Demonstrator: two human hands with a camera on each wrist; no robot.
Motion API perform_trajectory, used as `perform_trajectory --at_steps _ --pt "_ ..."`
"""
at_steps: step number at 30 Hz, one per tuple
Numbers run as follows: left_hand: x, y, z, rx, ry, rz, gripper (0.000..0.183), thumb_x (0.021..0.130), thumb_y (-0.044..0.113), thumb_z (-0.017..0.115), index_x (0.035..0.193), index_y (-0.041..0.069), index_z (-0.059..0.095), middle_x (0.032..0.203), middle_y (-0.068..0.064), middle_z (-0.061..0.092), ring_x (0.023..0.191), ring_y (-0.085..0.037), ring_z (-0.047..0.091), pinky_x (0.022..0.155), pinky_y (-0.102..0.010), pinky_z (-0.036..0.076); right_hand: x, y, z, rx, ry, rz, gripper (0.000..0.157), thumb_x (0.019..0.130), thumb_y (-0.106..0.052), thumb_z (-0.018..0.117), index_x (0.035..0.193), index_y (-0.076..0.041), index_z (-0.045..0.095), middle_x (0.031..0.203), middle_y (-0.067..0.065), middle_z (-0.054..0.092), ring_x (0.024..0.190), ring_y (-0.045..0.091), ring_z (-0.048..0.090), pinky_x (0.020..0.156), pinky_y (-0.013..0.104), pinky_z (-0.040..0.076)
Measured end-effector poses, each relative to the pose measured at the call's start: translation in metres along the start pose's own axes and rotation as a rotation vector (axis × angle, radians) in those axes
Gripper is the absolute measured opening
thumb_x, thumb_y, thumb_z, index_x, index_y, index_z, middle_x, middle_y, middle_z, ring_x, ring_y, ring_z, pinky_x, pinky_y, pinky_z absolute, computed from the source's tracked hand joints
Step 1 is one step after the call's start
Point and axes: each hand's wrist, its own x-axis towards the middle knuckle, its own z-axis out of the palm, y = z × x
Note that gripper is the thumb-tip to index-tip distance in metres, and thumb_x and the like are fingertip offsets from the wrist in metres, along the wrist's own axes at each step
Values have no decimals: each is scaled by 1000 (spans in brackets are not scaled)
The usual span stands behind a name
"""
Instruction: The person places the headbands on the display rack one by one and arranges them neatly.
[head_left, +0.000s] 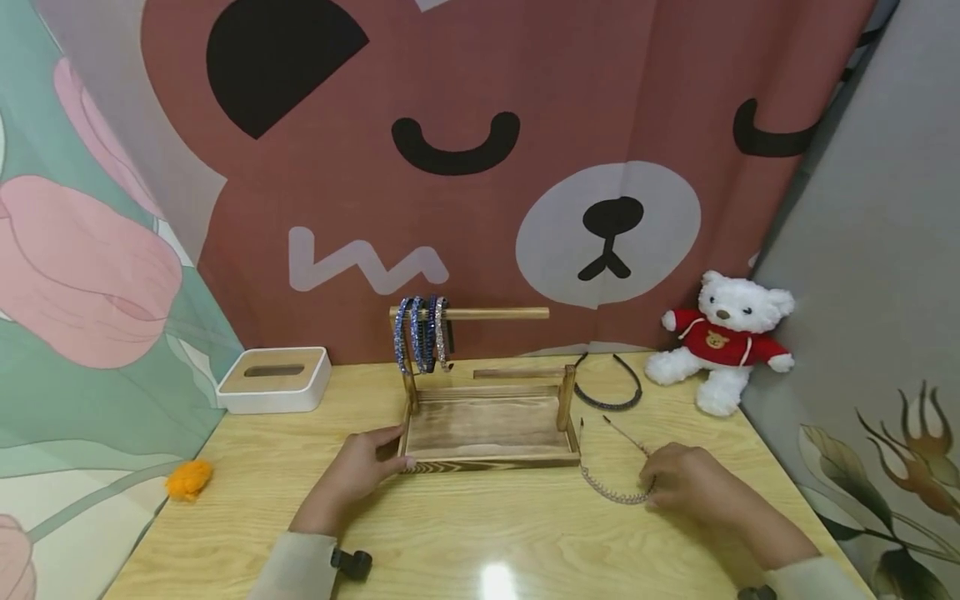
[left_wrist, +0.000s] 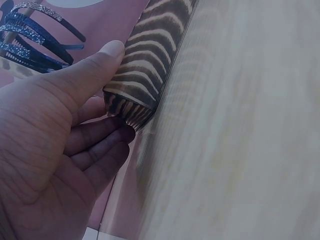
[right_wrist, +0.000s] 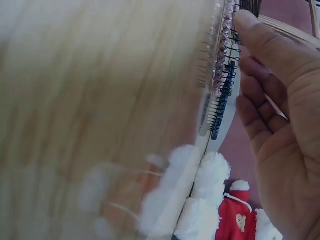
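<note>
Beaded headband (head_left: 617, 499) is pinched in the right hand (head_left: 693, 483) between the wooden rack (head_left: 487, 463) and the right edge of the table (head_left: 450, 533) in the head view; the left hand (head_left: 356, 468) holds the rack's front left corner. From the left wrist, thumb and bent fingers grip that corner; from the right wrist, the thumb touches the headband.

On the pale wood-grained table (head_left: 465, 533) we see a white rectangular tissue box with a wooden top (head_left: 273, 385) and a fluffy orange ball (head_left: 189, 480). At right we find a white plush bear in a red hoodie (head_left: 724, 343), near a reddish-brown bear-print curtain (head_left: 465, 221).
</note>
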Motion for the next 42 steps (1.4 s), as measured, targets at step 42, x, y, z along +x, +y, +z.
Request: perform_trajectory --at_steps 42 --pt "-2 2 -1 15 -4 6 66 99 35 83 155 8 62 154 -17 64 148 -41 56 125 -59 45 75 -4 -51 1087 486 482 25 117 -22 54 98 -10 67 88 -6 63 81 8 58 71 21 53"
